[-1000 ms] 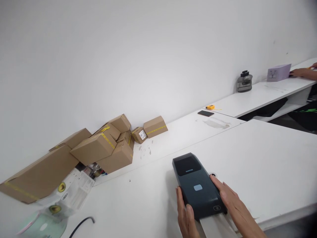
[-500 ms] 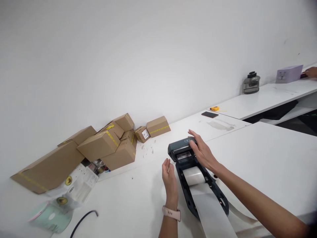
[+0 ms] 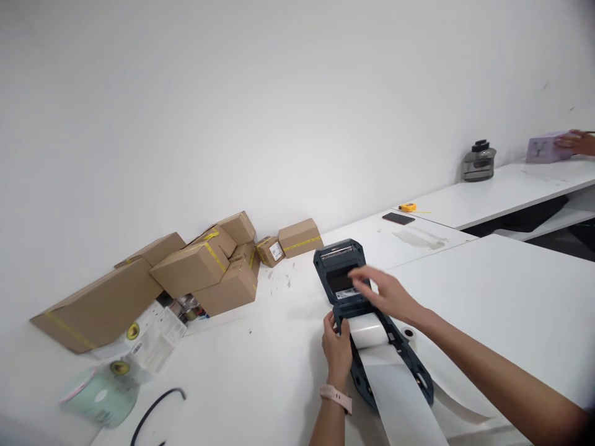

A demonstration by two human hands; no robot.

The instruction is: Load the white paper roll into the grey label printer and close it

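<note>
A dark label printer [image 3: 357, 371] lies on the white table with its lid [image 3: 341, 272] swung far back. Inside it sits a white label roll [image 3: 369, 330], and a wide strip of paper [image 3: 404, 396] runs from it towards me. My left hand [image 3: 337, 347] grips the printer's left rim near the hinge, thumb on the inner side. In front of the raised lid is my right hand [image 3: 383, 291], fingers stretched out and nothing in them; whether the fingertips touch the lid I cannot tell.
Cardboard boxes [image 3: 188, 272] are stacked against the wall at left, near a mint-green pouch [image 3: 105, 396] and a black cable [image 3: 155, 406]. Farther back lie a phone [image 3: 398, 218], a tape measure [image 3: 408, 207] and a dark jug [image 3: 479, 162]. Another person's hand [image 3: 576, 142] touches a lilac box [image 3: 542, 150].
The printer lid has tilted farther back, showing its inner side. My left hand has moved onto the printer's rim. My right hand has come off the lid's top edge.
</note>
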